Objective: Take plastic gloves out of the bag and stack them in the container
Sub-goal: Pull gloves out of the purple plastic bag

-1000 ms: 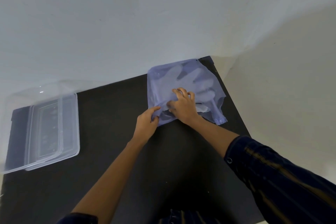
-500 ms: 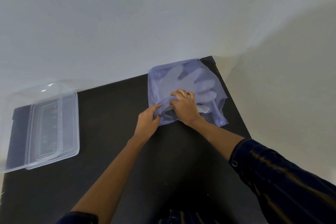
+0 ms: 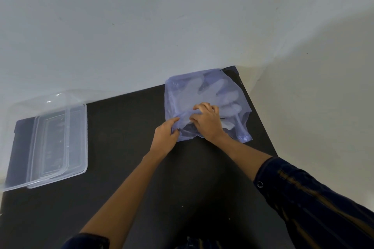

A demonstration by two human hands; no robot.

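Both hands, left (image 3: 165,137) and right (image 3: 208,122), pinch the bag (image 3: 204,91) mouth.

A: Is any text, label, brand or number legible in this view?

B: None. The bag (image 3: 204,95) under the hands bears no readable print.

A: And the container (image 3: 58,143), well to the left of the left hand (image 3: 165,139)?

B: Its clear base shows faint embossed marks, too small and blurred to read. The wall beyond the hands carries no sign.
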